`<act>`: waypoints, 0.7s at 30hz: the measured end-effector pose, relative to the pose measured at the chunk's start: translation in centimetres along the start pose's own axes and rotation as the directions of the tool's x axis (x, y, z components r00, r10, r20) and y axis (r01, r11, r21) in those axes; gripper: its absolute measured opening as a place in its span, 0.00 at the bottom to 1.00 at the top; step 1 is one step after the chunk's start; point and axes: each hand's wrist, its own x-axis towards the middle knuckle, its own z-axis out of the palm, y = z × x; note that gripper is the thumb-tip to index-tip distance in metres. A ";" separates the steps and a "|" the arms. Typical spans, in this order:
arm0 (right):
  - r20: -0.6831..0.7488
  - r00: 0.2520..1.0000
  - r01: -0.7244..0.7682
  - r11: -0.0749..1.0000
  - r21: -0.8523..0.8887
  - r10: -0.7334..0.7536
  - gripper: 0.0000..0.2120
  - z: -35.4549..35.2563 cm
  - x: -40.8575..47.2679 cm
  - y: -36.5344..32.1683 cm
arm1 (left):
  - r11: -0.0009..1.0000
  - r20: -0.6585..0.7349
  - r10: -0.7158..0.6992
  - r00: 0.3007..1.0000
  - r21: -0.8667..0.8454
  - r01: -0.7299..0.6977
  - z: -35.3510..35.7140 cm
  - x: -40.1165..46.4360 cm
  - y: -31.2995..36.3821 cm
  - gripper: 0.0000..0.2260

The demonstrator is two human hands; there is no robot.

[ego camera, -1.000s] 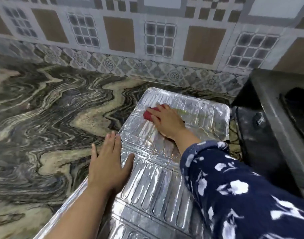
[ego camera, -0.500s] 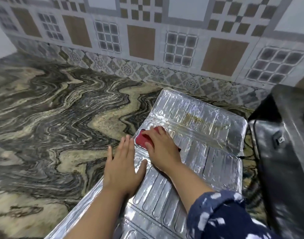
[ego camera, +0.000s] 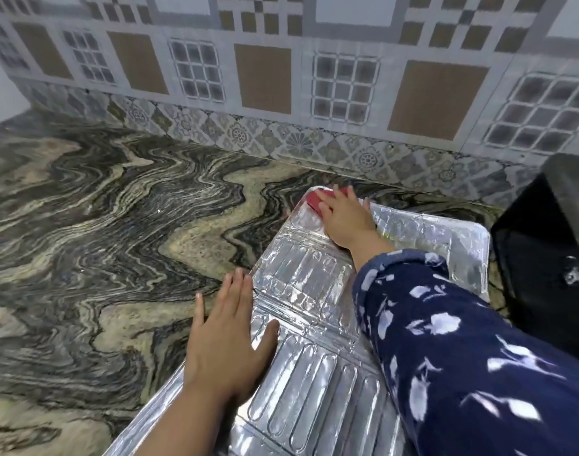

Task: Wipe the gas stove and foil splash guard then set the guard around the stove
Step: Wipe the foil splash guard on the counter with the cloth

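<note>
The silver foil splash guard lies flat on the marbled counter, its panels running from the near edge toward the wall. My right hand presses a red cloth onto the guard's far left corner, fingers laid flat over it. My left hand rests flat on the guard's left edge, fingers straight, half on the counter. The black gas stove stands at the right, beside the guard.
The swirled grey and tan stone counter stretches wide to the left. A patterned tile wall rises right behind the guard's far end. My blue flowered sleeve crosses over the guard's right side.
My right hand slid the red cloth from the middle fold up to the guard's far left corner. My left hand stayed pressed on the left edge.
</note>
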 end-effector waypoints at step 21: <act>-0.062 0.870 -0.492 0.869 -0.044 0.489 0.26 -2.0 -13.7 6.4 | 1.000 0.000 -0.013 1.000 0.022 0.013 0.9 0.6 -0.3 0.36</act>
